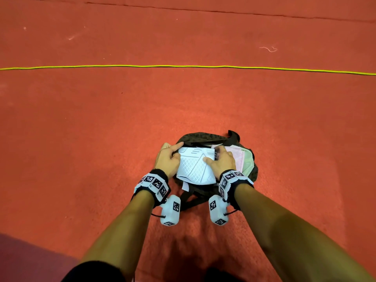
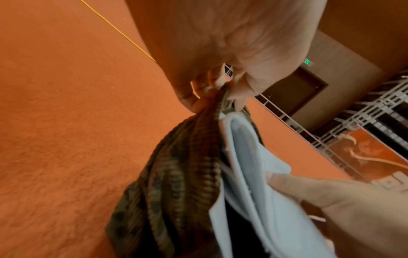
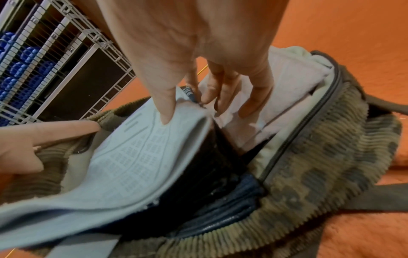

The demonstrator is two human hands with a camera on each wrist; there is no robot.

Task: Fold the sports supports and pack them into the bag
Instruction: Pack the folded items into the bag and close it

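**White support going into the open bag**

The person is kneeling or crouching over a brown ribbed bag that is lying on the red carpeted floor, its zip mouth gaping upward. The left hand is pinching the near-left rim of the bag between curled fingers and thumb, apparently lifting the fabric so the opening is kept wide. The right hand is gripping the folded white support, thumb on its patterned face and fingers curled over its far edge, and is seemingly steering it down into the mouth; about half of it is sitting across the opening, not yet tucked in.

Inside the bag, on the right side, a pink folded cloth is standing on edge beside a pale green one, and dark items are lying deeper down. Slotting the white piece upright beside them would probably save room.

A thin yellow cord is running straight across the floor well beyond the bag. In the wrist views, white wire racking is standing at the floor's edge, holding blue things too blurred to identify, with a dark door beyond.
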